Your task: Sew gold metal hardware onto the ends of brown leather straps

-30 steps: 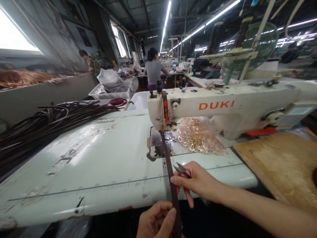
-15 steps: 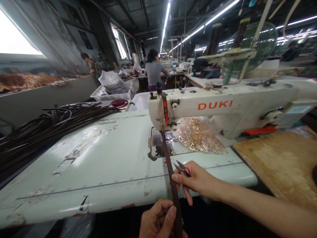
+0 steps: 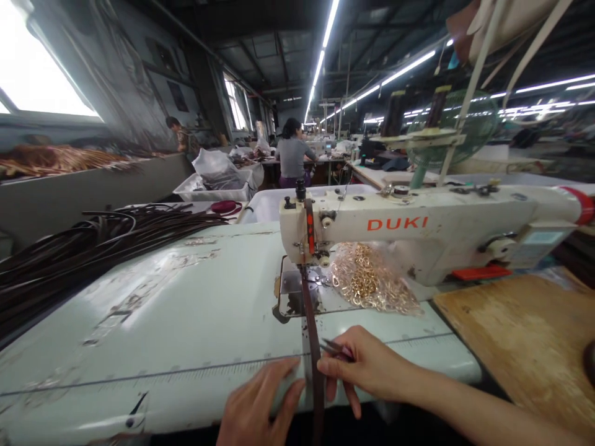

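A long dark brown strap (image 3: pixel 311 325) runs from under the needle area of the white sewing machine (image 3: pixel 344 214) toward me and over the table's front edge. My right hand (image 3: pixel 372 365) holds a pair of thread snips (image 3: pixel 335 349), blades pointing left, while its thumb and fingertips touch the strap's right side. Just left of the strap is my left hand (image 3: pixel 258 402), thumb and fingers apart, with nothing in it. A clear plastic bag of gold metal rings (image 3: pixel 365 279) lies under the machine's arm.
Dark straps (image 3: pixel 93 248) are heaped at the table's left. The pale table (image 3: pixel 195 310) has a printed ruler along its front. A worn wooden board (image 3: pixel 506 334) adjoins it on the right. Beyond are white bins (image 3: pixel 216 192) and a person in grey (image 3: pixel 292 158).
My left hand has let go of the strap and moved up and left, opening. My right hand with the snips has come slightly lower in view. The head view has tilted up a little.
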Action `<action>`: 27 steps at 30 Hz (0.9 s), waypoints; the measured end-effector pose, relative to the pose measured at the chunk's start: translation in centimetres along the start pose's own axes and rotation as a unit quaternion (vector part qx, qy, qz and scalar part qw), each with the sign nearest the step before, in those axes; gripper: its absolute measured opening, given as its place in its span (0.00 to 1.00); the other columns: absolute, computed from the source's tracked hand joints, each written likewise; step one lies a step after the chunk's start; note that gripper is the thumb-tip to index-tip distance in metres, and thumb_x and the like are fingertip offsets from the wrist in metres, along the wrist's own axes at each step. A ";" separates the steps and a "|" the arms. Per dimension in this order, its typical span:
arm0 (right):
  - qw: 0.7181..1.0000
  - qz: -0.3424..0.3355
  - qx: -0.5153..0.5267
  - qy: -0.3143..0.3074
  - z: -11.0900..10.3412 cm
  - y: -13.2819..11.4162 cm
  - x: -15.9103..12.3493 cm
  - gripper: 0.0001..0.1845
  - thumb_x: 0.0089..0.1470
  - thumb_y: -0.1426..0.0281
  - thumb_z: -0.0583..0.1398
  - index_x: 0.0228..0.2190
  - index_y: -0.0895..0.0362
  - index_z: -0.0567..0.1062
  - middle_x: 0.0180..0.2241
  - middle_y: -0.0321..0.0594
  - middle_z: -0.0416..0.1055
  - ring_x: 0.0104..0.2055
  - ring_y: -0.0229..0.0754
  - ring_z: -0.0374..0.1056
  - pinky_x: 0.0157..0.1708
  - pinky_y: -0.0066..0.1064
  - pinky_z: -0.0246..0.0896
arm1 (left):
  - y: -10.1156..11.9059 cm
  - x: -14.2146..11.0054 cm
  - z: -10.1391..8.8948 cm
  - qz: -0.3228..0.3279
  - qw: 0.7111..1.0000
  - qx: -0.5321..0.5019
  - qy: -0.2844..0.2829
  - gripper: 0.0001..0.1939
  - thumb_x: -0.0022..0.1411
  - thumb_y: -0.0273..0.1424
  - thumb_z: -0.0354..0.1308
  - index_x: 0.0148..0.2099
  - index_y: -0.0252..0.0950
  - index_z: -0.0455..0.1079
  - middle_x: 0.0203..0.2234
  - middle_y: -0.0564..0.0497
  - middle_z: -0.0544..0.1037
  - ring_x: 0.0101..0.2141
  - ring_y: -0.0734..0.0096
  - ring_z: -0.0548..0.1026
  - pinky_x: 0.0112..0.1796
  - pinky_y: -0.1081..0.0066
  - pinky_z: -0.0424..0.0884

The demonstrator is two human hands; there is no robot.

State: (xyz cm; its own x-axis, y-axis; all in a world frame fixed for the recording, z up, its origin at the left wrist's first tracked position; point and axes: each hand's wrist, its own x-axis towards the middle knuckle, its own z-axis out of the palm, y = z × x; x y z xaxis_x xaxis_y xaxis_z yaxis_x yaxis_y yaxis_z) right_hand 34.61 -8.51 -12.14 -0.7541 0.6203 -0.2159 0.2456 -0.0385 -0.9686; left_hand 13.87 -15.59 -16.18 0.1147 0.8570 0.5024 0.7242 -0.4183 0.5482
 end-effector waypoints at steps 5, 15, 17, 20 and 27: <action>0.968 0.011 -0.225 0.109 -1.7 0.3 0.3 0.25 0.58 0.52 0.54 0.24 0.60 0.73 0.20 0.37 0.72 0.16 0.32 0.62 0.18 0.22 0.54 | -3.1 5.8 -1.3 0.075 0.969 0.145 -0.183 0.36 0.62 0.44 0.53 0.67 0.37 0.46 0.63 0.41 0.55 0.60 0.52 0.56 0.55 0.53 0.60; 0.848 -0.047 -0.446 0.281 -7.2 1.9 1.5 0.18 0.61 0.63 0.51 0.26 0.58 0.75 0.25 0.39 0.73 0.28 0.39 0.69 0.29 0.28 0.53 | -3.3 9.0 -3.5 0.212 0.943 0.107 -0.234 0.36 0.62 0.42 0.56 0.67 0.44 0.45 0.60 0.47 0.58 0.58 0.56 0.61 0.56 0.61 0.61; 0.847 -0.049 -0.446 0.286 -7.3 2.1 1.6 0.16 0.60 0.65 0.52 0.27 0.57 0.75 0.27 0.39 0.74 0.30 0.41 0.70 0.30 0.28 0.55 | -3.8 9.2 -2.9 0.230 0.943 0.102 -0.220 0.40 0.60 0.44 0.58 0.67 0.42 0.42 0.61 0.45 0.56 0.58 0.54 0.61 0.56 0.59 0.59; 0.839 -0.056 -0.465 0.278 -7.1 2.6 1.6 0.10 0.56 0.72 0.53 0.28 0.57 0.74 0.29 0.38 0.74 0.33 0.42 0.72 0.31 0.28 0.56 | -5.4 9.3 -1.4 0.257 0.933 0.098 -0.234 0.38 0.63 0.42 0.54 0.67 0.40 0.39 0.61 0.44 0.54 0.59 0.52 0.58 0.56 0.57 0.59; 0.815 -0.066 -0.507 0.272 -6.7 2.8 1.6 0.08 0.53 0.75 0.52 0.28 0.56 0.71 0.27 0.37 0.74 0.31 0.41 0.71 0.30 0.28 0.55 | -8.1 8.8 0.9 0.246 0.939 0.089 -0.224 0.33 0.65 0.27 0.50 0.67 0.44 0.40 0.61 0.48 0.56 0.60 0.56 0.56 0.55 0.59 0.60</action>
State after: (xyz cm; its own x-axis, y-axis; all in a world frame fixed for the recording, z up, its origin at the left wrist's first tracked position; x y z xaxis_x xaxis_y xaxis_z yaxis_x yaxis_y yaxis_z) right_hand 38.15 -2.42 -14.35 -0.5009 0.8329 0.2353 0.7692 0.5530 -0.3202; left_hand 9.65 -4.44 -16.82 0.7107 0.6304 0.3123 0.6059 -0.7740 0.1836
